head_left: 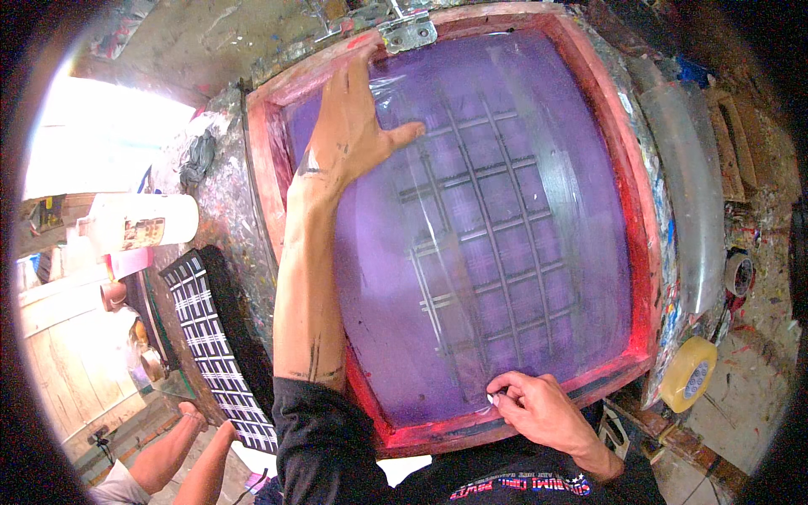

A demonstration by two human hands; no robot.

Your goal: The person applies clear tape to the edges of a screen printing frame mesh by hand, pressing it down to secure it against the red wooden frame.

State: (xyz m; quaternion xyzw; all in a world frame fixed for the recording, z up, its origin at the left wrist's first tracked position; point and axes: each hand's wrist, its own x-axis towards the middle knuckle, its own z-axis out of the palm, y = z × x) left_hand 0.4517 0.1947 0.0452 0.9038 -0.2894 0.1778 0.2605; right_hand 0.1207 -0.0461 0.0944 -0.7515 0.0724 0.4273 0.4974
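A screen printing frame (642,252) with red-stained wooden sides lies before me, its purple mesh (370,278) marked with a grid of dark lines. Strips of clear film or tape shine over part of that grid. My left hand (352,126) lies at the far left of the mesh, thumb spread out and fingers stretched toward the far wooden side. At the near side, my right hand (539,412) is closed in a pinch above the mesh's edge. Something small, dark and white shows at its fingertips, too small to name.
A metal hinge clamp (408,32) grips the frame's far side. On the right lie a roll of clear tape (690,373) and a clear plastic sheet (686,185). A black-and-white checked cloth (215,345) and a white tub (147,221) are at left, near another person's legs (172,454).
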